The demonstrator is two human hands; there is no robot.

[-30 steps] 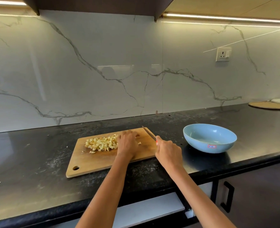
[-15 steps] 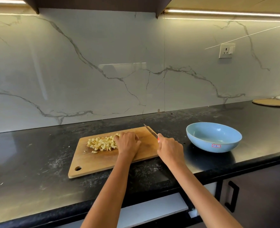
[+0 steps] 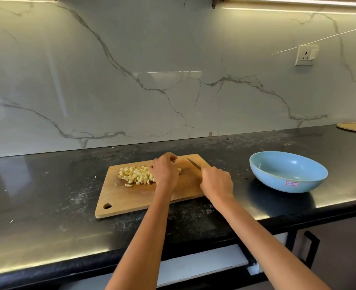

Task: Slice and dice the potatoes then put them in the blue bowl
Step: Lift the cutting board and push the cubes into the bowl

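Home kitchen: marble backsplash [image 3: 131, 80], black countertop [image 3: 47, 195].

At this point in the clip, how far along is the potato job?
Mostly diced: a pile of potato cubes lies on the cutting board. In hand: the left hand rests curled at the pile's right edge, over a small piece barely visible, while the right hand grips the knife, blade tip raised over the board. Left: the blue bowl looks empty, so the transfer has not begun.
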